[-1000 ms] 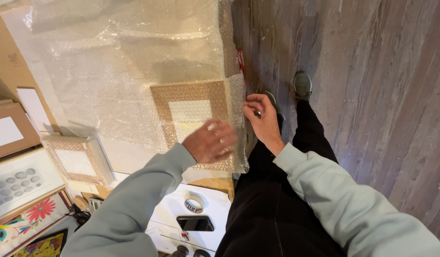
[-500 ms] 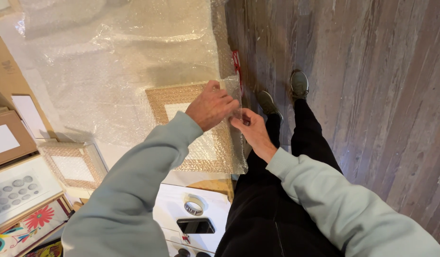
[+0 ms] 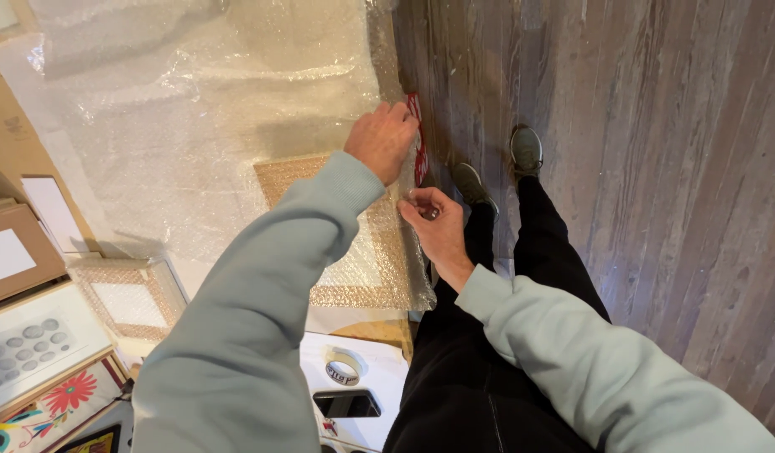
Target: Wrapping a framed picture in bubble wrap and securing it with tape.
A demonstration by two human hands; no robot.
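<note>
The person stands at the edge of a table (image 3: 236,277) covered by a large sheet of bubble wrap (image 3: 195,101). A wooden picture frame (image 3: 362,252) with a pale mat lies flat near the table's right edge, swathed in the wrap, and the left forearm crosses over most of it.

The left hand (image 3: 381,138) reaches forward past the frame's far corner to the table edge. Its fingers curl down over the wrap there, just beside a red-and-white object (image 3: 418,143) that hangs at the edge; whether the fingers actually pinch the wrap or only press on it cannot be told, since the fingertips are hidden.

The right hand (image 3: 434,226) sits at the frame's right side, nearer the body. Its thumb and forefinger are closed together on the loose edge of the wrap where it folds over the side of the frame, and the other fingers are curled in.

On the table to the left lies 1 smaller frame (image 3: 127,298), also wrapped in bubble film, with flat cardboard pieces (image 3: 14,243) and colourful framed prints (image 3: 44,394) beyond it. Near the body, a roll of tape (image 3: 342,367) and a dark phone (image 3: 347,404) rest on a white surface. Below the table edge, 2 grey shoes (image 3: 526,149) stand on the wooden plank floor (image 3: 656,168).
</note>
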